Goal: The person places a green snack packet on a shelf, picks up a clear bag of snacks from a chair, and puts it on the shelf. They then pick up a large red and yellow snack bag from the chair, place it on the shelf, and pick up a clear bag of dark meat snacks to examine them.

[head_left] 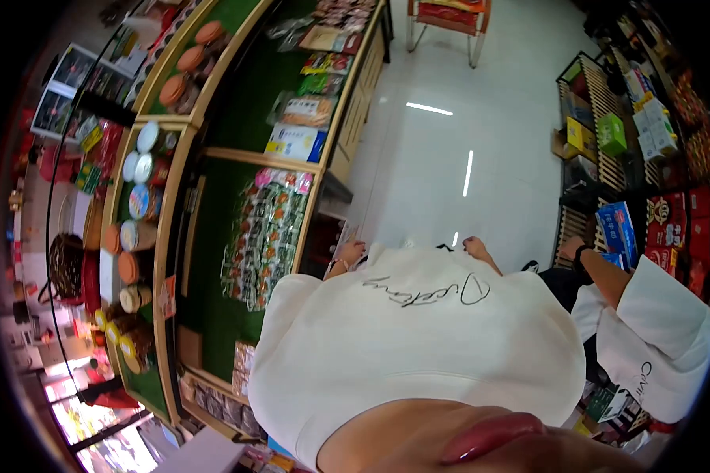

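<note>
My left hand (351,251) hangs beside my white sweatshirt (418,331), close to the front edge of the wooden display shelf (315,197). Its fingers are loosely apart, and I see nothing in them. On the other side of the sweatshirt hangs my right hand (474,247), small in view, over the pale floor. Its fingers look loose and hold nothing visible. Nearest to the left hand on the shelf are rows of small wrapped snack packets (264,236) on green matting.
Another person in a white top (647,355) stands at the right, a hand (571,247) near a blue box (617,229). Slatted racks (596,118) with boxes line the right side. Jars (138,205) stand on the left shelf. A chair (450,20) stands ahead on the glossy floor (434,158).
</note>
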Demonstrator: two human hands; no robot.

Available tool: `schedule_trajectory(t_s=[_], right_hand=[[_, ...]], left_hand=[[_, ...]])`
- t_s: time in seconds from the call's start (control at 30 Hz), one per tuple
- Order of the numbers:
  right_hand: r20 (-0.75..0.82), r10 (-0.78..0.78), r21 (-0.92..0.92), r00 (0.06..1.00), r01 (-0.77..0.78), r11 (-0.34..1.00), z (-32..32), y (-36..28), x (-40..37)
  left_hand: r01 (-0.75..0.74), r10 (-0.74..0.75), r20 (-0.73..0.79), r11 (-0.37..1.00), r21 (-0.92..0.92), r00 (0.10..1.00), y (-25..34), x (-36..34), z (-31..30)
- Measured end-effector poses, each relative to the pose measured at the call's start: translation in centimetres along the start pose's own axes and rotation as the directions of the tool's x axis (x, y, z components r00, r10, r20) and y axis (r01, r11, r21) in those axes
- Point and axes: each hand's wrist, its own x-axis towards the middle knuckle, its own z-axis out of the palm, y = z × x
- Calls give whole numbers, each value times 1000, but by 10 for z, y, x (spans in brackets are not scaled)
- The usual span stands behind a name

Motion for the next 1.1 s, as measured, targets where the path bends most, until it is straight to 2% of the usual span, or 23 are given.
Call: schedule_trajectory(t_s=[0.07, 0.1, 0.13, 0.2, 0.3, 0.4, 0.47, 0.57, 0.67, 0.77, 0.8, 0.87, 0.97, 1.0, 1.1], right_hand=[[19, 132, 137, 991, -133, 982, -22, -1, 2], [26, 129, 165, 991, -131, 977, -26, 7, 9], [30, 141, 176, 990, -144, 974, -32, 13, 17], [38, 164, 201, 986, -169, 965, -35, 20, 31], [-42, 132, 204, 990, -120, 972, -23, 26, 46], [-96, 75, 182, 992, -57, 982, -14, 28, 70], [-85, 102, 184, 991, -85, 979, -20, 19, 87], [-32, 192, 229, 981, -180, 957, -38, -2, 119], [9, 251, 294, 968, -242, 925, -71, -41, 158], [35, 259, 388, 965, -252, 887, -117, -99, 197], [-2, 216, 381, 976, -199, 903, -133, -125, 208], [31, 284, 424, 958, -270, 864, -160, -170, 240], [-40, 163, 487, 986, -124, 864, -187, -218, 294], [-91, 138, 518, 986, -71, 852, -193, -237, 302], [-99, 89, 558, 991, -19, 830, -204, -270, 322]], left_hand=[[-88, 110, -80, 966, 243, 991, -4, 35, 6], [-97, 138, -88, 928, 359, 987, 24, 27, 5], [-103, 161, -119, 914, 392, 980, 38, 32, 5], [-48, 110, -166, 939, 342, 980, 65, 44, 3], [-86, 136, -177, 961, 263, 975, 79, 79, -1], [15, 41, -163, 944, 328, 986, 94, 124, -7], [-21, 55, -85, 935, 354, 995, 92, 165, -14], [-30, 42, -14, 871, 491, 999, 134, 211, -22], [-102, 87, 55, 770, 630, 995, 186, 262, -35], [-60, 33, 59, 841, 537, 998, 261, 315, -48], [3, -30, 55, 899, 438, 998, 292, 324, -48], [144, -160, 53, 964, 226, 986, 354, 344, -51], [-32, 21, 73, 988, 152, 997, 412, 382, -58], [-28, 14, 90, 986, 165, 996, 423, 402, -60], [-8, -12, 111, 984, 177, 994, 434, 437, -73]])
